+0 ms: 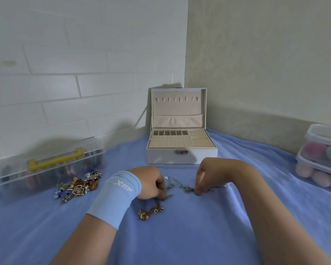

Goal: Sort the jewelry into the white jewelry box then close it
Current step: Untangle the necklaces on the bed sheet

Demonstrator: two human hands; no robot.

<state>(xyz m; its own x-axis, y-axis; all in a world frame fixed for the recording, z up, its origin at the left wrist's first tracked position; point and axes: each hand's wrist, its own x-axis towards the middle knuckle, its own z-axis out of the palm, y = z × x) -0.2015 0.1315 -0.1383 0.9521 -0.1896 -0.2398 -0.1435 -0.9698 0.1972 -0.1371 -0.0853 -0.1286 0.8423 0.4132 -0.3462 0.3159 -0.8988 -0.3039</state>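
My L hand (pixel 151 183) & R hand (pixel 204 177) pinch the silver chain (pixel 181 184) ends, prob untangling it for box (pixel 182 156) at 12 o'clock.

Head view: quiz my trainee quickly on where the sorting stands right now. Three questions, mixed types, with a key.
1. True or false: the white jewelry box has its lid shut.
2. Where does the jewelry pile lie? A) in the box's compartments; B) on the blue cloth, beside the clear case with the yellow handle; C) inside the lid's pocket.
3. Fill in: the fingertips of the right hand are down on the ______ in front of the box.
Key: 1 false, the lid stands open. 2 B. 3 silver chain.
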